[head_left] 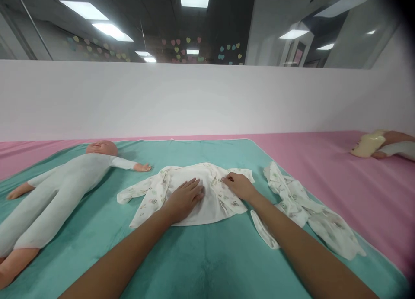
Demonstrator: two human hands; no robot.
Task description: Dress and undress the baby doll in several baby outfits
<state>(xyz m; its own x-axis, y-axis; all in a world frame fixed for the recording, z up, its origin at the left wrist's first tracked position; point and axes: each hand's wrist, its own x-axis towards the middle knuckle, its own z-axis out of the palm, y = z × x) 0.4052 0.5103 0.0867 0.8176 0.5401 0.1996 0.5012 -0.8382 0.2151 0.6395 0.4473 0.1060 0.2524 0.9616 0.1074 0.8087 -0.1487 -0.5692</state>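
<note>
Teal blanket (201, 260), foreground, bearing a white printed baby shirt (212, 201) spread flat at its centre. The left hand (183, 199) lies open, palm down, on the shirt's middle. The right hand (240, 186) rests on the shirt's right front panel, fingers curled; whether they pinch the cloth cannot be told. Left of the shirt, a doll (65, 191) lies on its back. Right of the shirt, just apart, lies a crumpled second garment (301, 204).
</note>
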